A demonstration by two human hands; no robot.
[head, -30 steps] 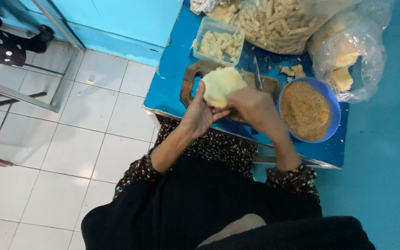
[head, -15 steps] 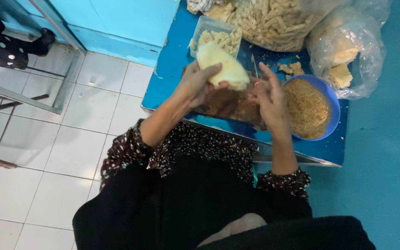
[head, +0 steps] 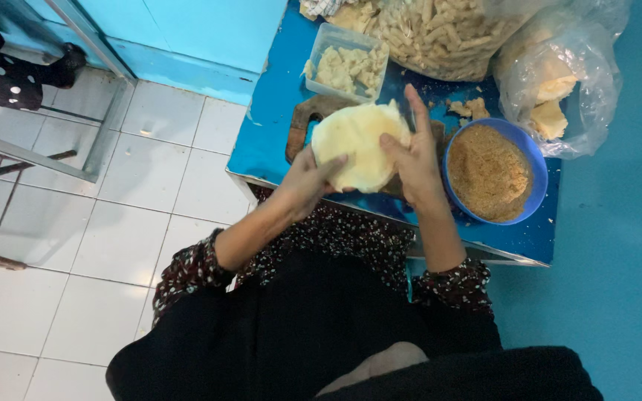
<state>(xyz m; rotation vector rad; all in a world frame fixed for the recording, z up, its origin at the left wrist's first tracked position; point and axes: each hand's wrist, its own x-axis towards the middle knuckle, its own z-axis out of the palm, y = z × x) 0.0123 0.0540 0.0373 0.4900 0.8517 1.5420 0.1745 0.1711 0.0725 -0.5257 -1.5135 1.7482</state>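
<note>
You have a pale yellow flat round of dough (head: 357, 145) held up between both hands, just above the near edge of the blue tabletop (head: 269, 141) and over a brown wooden board (head: 307, 119) that lies on it. Your left hand (head: 312, 178) cups the round from below, thumb pressed against its lower face, fingers curled under its edge. Your right hand (head: 414, 160) lies flat against its right side, fingers stretched out and pointing toward the far edge, thumb on the dough's face. Just right of that hand, near the tabletop's near right corner, sits a blue bowl (head: 530, 160) full of brown crumbs. Beyond the board, toward the far edge, stands a clear plastic tub (head: 326, 38) of pale chunks. At the far right corner are clear plastic bags (head: 581, 82), one holding pale sticks, one holding pale lumps. White floor tiles (head: 113, 245) lie left of the table.
</note>
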